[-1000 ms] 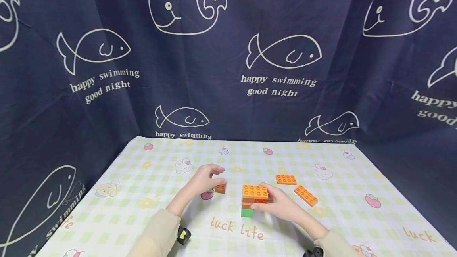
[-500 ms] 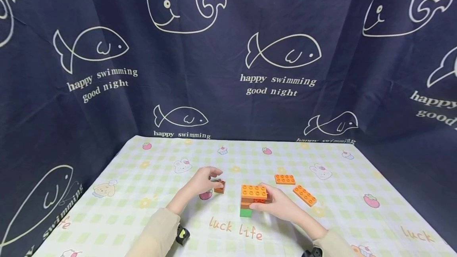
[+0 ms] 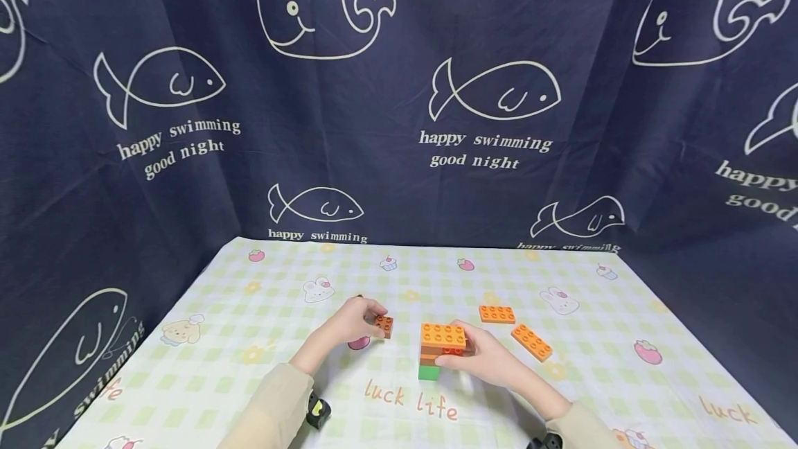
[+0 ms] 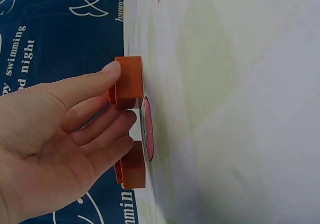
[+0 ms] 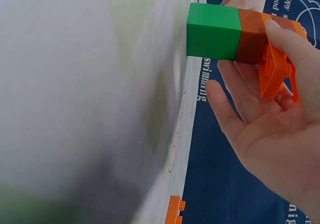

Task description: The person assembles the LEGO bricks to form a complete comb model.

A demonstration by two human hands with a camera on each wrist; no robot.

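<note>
So the left hand [image 3: 358, 319] had a brown brick [image 3: 384, 326] pinched, thumb on the near side, at the checked tablecloth [image 3: 499, 421]. Second brown brick [image 4: 133, 166] sat right by its other fingertips, couldn't tell if touching. Right hand [image 3: 483, 357] was gripping the stack [image 3: 430, 350], green end down, with two loose orange bricks [image 3: 532, 342] off to its right.

2 loose flat orange rect. plastic bricks [image 3: 497, 314] [image 3: 532, 342] w/ studs; 2 loose brown sq. plastic bricks [image 4: 131, 77] [image 4: 134, 170], studded; 1 multi-layer brick stack [image 3: 443, 334] incl. 1 green blocky plastic brick [image 5: 213, 32]; 2 bare hands [image 3: 357, 319] [image 3: 483, 353]; 2 black wrist straps [image 3: 318, 413] [image 3: 545, 442].
</note>
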